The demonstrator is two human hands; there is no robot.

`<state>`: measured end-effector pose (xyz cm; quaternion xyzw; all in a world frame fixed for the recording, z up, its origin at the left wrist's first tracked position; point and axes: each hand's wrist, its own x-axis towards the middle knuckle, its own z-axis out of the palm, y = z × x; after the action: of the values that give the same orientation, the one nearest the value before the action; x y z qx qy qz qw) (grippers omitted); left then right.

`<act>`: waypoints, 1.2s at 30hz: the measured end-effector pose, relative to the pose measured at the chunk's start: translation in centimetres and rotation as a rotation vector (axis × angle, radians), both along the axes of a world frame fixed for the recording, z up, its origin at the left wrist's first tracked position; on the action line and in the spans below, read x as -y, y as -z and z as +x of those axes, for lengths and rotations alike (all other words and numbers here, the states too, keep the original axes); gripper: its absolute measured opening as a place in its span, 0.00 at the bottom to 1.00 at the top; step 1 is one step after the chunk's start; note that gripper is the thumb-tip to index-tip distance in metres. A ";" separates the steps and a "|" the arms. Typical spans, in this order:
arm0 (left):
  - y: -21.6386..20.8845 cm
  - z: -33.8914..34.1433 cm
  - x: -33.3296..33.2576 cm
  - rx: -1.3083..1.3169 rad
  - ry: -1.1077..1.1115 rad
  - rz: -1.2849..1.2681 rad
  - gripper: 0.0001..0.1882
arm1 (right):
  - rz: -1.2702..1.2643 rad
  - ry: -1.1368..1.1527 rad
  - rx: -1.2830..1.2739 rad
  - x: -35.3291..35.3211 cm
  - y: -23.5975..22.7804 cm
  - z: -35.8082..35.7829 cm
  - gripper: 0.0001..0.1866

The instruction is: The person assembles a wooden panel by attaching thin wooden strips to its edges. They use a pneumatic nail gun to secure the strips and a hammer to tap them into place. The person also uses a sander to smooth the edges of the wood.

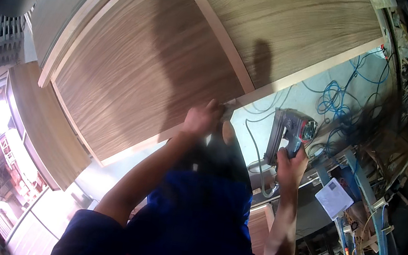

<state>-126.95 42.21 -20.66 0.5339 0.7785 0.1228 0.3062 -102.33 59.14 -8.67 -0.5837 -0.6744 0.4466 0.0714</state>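
Note:
My right hand (291, 166) is wrapped round the grip of a dark nail gun (292, 124), raised beside the front edge of a large wood-grain panel (119, 70). A hose (268, 192) hangs at the tool, close to my wrist. On the panel's near edge, my left hand (202, 120) is closed with its fingers curled at the pale edge strip (292, 81). It is near where a pale crosspiece (219, 34) meets that strip. Part of the left fingers' grip is hidden.
Blue hose (335, 99) lies in loose coils on the pale floor to the right. A white square lid-like object (333, 199) rests near blue metal rails (357, 173). Another wooden board (41, 129) stands at the left. Shadows fall over the panel.

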 end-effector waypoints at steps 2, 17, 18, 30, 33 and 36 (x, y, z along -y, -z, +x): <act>0.6 -0.4 -0.1 0.023 -0.101 0.030 0.17 | 0.033 -0.057 0.035 -1.2 -0.1 -2.4 0.10; 7.5 0.9 1.9 0.619 -0.086 -0.056 0.17 | 0.016 -0.355 -0.047 -12.7 0.8 -40.4 0.11; 6.7 -0.2 1.3 0.661 -0.054 -0.075 0.17 | 0.036 -0.386 -0.061 -13.1 1.6 -43.2 0.12; 3.5 -4.7 0.0 0.860 -0.064 -0.053 0.17 | -0.039 -0.451 -0.107 -13.0 6.9 -55.1 0.14; 2.7 -5.6 -0.1 0.823 -0.028 -0.028 0.12 | -0.031 -0.436 -0.090 -12.6 6.8 -55.4 0.14; 2.2 -6.4 -0.3 0.818 -0.005 -0.021 0.09 | -0.031 -0.440 -0.071 -12.7 6.8 -55.5 0.14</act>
<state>-133.38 42.52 -22.86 0.4359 0.5953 0.3177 0.5956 -157.79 71.81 -15.51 -0.4073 -0.7757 0.4819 -0.0131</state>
